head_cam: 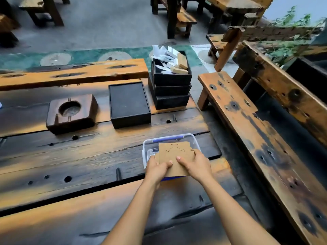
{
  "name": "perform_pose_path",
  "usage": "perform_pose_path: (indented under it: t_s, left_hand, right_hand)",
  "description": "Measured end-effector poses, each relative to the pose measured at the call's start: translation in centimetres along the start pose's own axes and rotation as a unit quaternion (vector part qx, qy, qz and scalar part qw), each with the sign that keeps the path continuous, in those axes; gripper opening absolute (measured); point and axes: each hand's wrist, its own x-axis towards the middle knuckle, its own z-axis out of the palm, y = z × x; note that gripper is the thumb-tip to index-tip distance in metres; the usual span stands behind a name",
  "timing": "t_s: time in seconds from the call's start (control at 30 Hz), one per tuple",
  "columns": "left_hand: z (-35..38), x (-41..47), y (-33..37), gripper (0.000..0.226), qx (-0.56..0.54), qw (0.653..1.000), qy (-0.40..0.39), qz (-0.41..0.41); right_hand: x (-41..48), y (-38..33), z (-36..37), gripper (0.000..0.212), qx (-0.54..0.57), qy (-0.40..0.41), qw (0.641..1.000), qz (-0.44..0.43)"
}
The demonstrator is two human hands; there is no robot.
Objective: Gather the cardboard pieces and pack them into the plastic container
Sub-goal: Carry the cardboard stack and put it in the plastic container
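A stack of flat brown cardboard pieces (174, 152) with curved cut lines on top is held over a clear plastic container (146, 147) that has blue clips. The container sits near the right edge of the dark wooden table (88, 156). My left hand (157, 167) grips the stack's near left corner, thumb on top. My right hand (196, 164) grips the near right side, thumb on top as well. The stack tilts, its far end down inside the container, its near end above the rim. The container's near wall is hidden by my hands and the cardboard.
A black tray (129, 103) and a wooden ashtray block (71, 113) sit further back on the table. Stacked black boxes (170, 85) holding white papers and wooden blocks stand at the far right corner. A wooden bench (256, 129) runs along the right side.
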Motion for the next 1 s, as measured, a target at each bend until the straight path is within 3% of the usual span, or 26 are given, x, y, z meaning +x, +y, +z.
perform_pose_path:
  t_s: [0.17,0.33,0.53,0.63,0.73,0.87,0.93,1.0]
  left_hand:
    - [2.3,5.3,-1.1,0.035,0.017,0.999,0.036,-0.029]
    - [4.4,8.6,-2.8,0.034,0.119,0.984,0.122,-0.054]
    - [7.7,9.0,-3.3,0.053,0.262,0.947,0.18,-0.055]
    - [8.7,9.1,-3.1,0.06,0.249,0.95,0.182,-0.054]
    - [9.6,9.4,-2.7,0.086,0.243,0.95,0.19,-0.047]
    - [9.2,9.3,-2.5,0.105,0.246,0.958,0.144,-0.017]
    - [8.2,9.0,-2.6,0.104,0.245,0.965,0.092,0.021]
    - [6.9,8.7,-2.8,0.095,0.313,0.948,0.029,0.05]
  right_hand:
    - [5.5,2.0,0.8,0.082,-0.126,-0.031,0.991,0.003]
    - [9.6,4.5,1.0,0.092,-0.146,-0.089,0.985,-0.027]
    - [10.0,6.4,1.5,0.087,-0.153,-0.14,0.976,-0.064]
    - [10.3,6.7,1.4,0.09,-0.171,-0.162,0.969,-0.071]
    - [10.7,6.6,1.2,0.1,-0.194,-0.194,0.959,-0.074]
    - [11.2,6.0,1.1,0.125,-0.27,-0.207,0.936,-0.087]
    - [11.9,5.6,0.7,0.132,-0.338,-0.172,0.91,-0.166]
    - [12.7,5.2,0.3,0.127,-0.393,-0.167,0.866,-0.259]
